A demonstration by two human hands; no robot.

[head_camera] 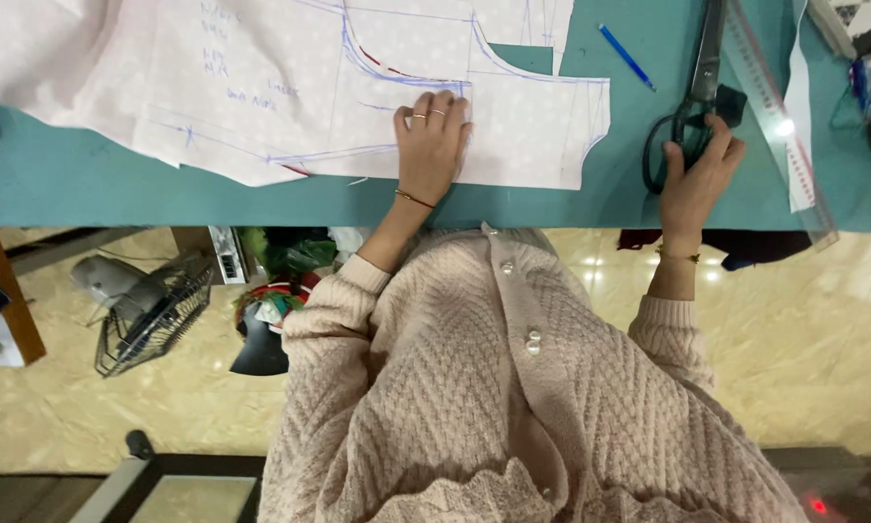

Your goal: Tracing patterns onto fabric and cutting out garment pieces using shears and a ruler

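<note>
Scissors under rt hand; lt hand on fabric.

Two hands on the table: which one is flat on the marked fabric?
The left hand, palm down on the pale dotted fabric with blue pattern lines. The right hand is off the fabric, gripping the black scissors on the teal table.
</note>
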